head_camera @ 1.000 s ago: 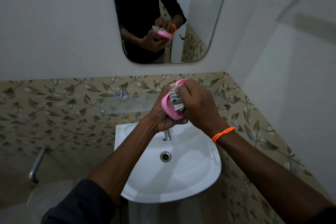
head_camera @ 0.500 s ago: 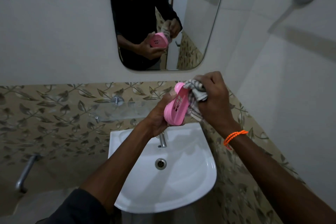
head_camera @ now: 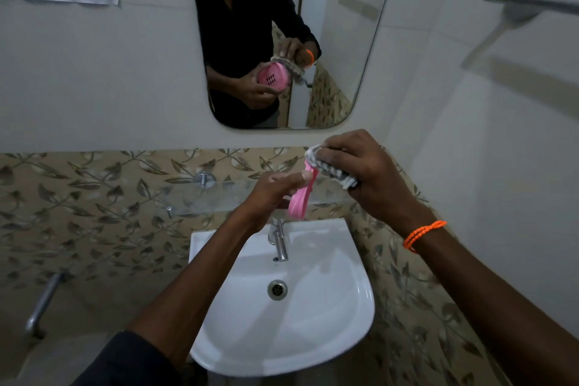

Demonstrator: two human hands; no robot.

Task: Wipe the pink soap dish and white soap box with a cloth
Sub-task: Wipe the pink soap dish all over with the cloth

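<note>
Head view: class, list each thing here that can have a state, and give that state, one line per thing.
Soap dish: held edge-on above the sink, in the left hand.
Cloth: bunched in the right hand, touching the dish's top edge.
Tap: no water seen running.
Sink: no water pooled, drain unplugged.
Glass shelf: nothing seen on it.

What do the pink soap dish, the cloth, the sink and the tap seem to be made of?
Pink soap dish: probably moulded plastic, smooth, uniform colour, thin rim.
Cloth: woven fabric, striped grey and white, soft and bunched in the right hand.
Sink: likely glazed ceramic, glossy white with soft reflections.
Tap: metal, seemingly chrome-plated, shiny and mirror-like.
</note>
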